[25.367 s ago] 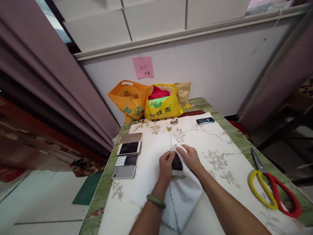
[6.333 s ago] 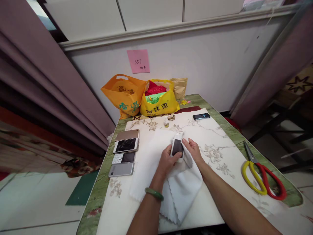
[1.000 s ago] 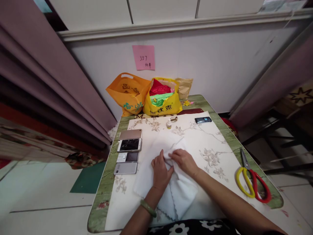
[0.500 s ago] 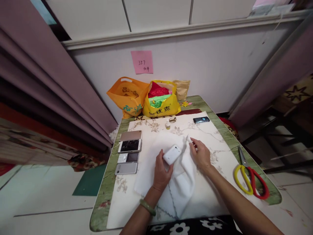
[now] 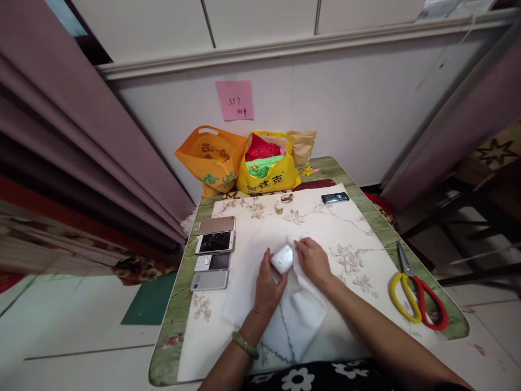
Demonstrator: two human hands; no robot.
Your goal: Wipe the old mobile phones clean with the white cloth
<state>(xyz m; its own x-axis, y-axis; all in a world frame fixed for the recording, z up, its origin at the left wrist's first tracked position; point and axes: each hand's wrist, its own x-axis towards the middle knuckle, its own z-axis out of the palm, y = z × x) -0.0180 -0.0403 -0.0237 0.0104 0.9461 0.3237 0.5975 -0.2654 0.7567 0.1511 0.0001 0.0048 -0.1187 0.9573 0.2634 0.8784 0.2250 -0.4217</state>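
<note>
My left hand [image 5: 268, 289] grips a white mobile phone [image 5: 281, 260] by its lower end and edges, above the middle of the table. The phone's glossy back faces up and catches the light. Beneath and around it spreads a white cloth [image 5: 303, 317] with a dark scalloped edge. With its fingers pinched on a raised corner of the cloth, my right hand [image 5: 315, 263] is close against the phone's right side. Part of the phone's right edge is hidden by cloth and fingers.
Several phones [image 5: 215, 242] lie in a column at left. A small bottle [image 5: 279, 207] and a black phone [image 5: 335, 198] are farther back. Scissors [image 5: 411, 282] with red and yellow handles rest at right. Orange [image 5: 215, 163] and yellow [image 5: 268, 182] bags stand behind.
My right hand has moved left and slightly down, bringing the cloth corner from beside the phone up against it. The phone has tilted in my left hand, which stays in place.
</note>
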